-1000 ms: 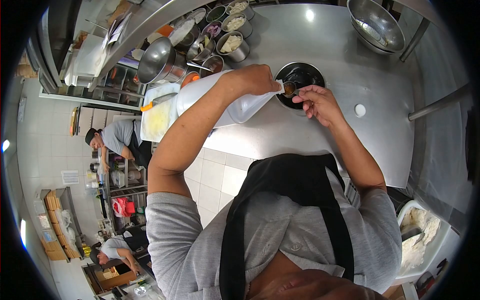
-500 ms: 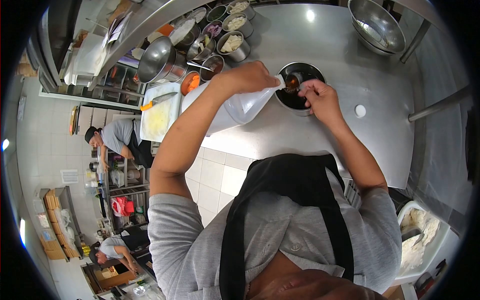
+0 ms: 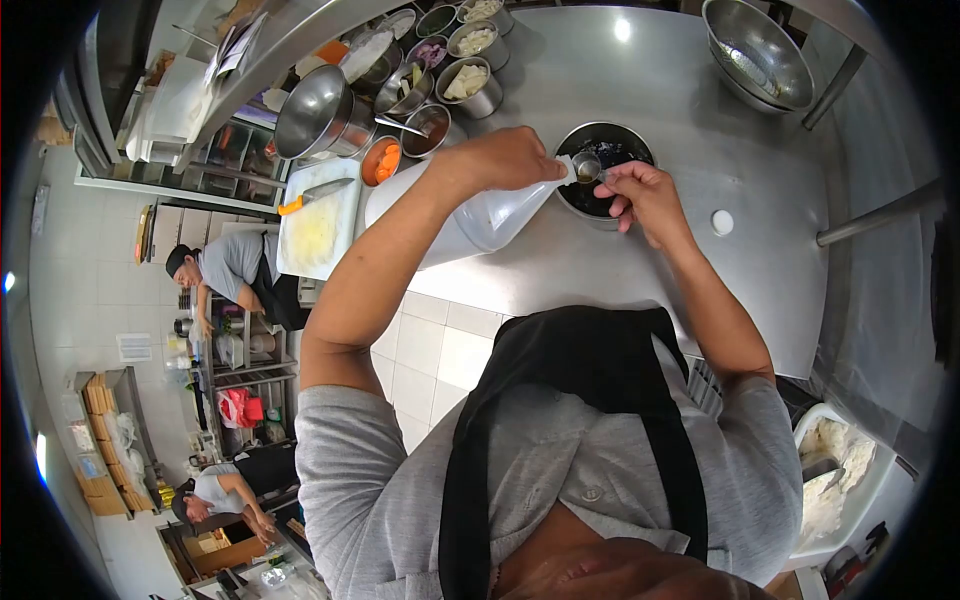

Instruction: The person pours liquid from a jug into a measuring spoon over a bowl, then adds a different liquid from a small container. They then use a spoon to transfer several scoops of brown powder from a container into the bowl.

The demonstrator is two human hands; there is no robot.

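Note:
My left hand [image 3: 512, 160] is closed around the neck of a large translucent plastic jug [image 3: 482, 222]. The jug is tilted, its mouth at the left rim of a round metal pot [image 3: 607, 222]. Dark liquid [image 3: 625, 150] with ripples or bubbles on its surface fills part of the pot. Pinched in my right hand [image 3: 645, 200] is a small metal measuring spoon [image 3: 587, 166], held over the pot beside the jug's mouth. Little liquid shows in its bowl. To the right of the pot, a white round cap [image 3: 722, 222] lies on the steel table [image 3: 600, 60].
At the left stand a white cutting board [image 3: 345, 225] with an orange-handled knife [image 3: 315, 196], a bowl of orange pieces [image 3: 381, 160] and several metal containers [image 3: 475, 95]. Nested steel bowls [image 3: 760, 55] sit at the back right. Two people [image 3: 235, 270] work farther left.
The spoon's bowl held brown liquid before and now shows mostly bare metal. The liquid surface in the pot has become more broken. Both hands stay almost in place.

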